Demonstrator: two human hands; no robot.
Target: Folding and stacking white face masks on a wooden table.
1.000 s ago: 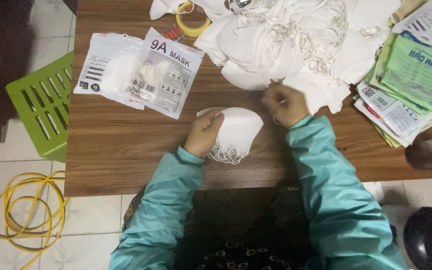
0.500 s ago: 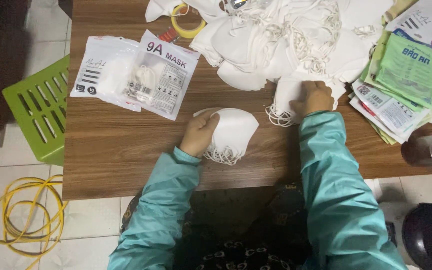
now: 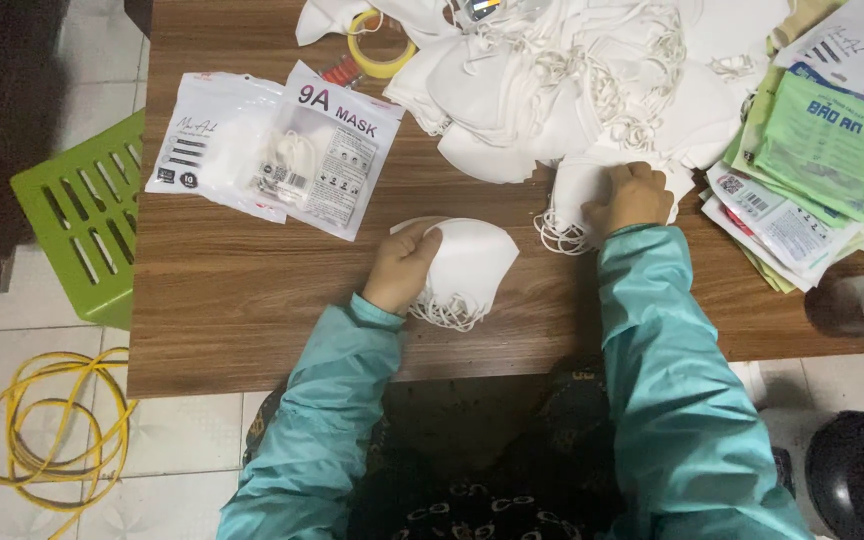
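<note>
— What sort of place is this?
— A small home packing workshop, I think. My wooden counter point(image 3: 252, 300) carries a heap of loose white masks point(image 3: 572, 90), sealed mask packets point(image 3: 282, 150) and a stack of printed pouches point(image 3: 812, 160).
— Why a home?
— Tiled floor point(image 3: 42, 400), a green plastic stool point(image 3: 82, 215), a yellow hose point(image 3: 42, 430) coiled beside me.

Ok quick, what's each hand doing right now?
Left hand: closed on a small stack of white face masks.
Right hand: fingers curled down on a white mask at the edge of the big mask pile.
</note>
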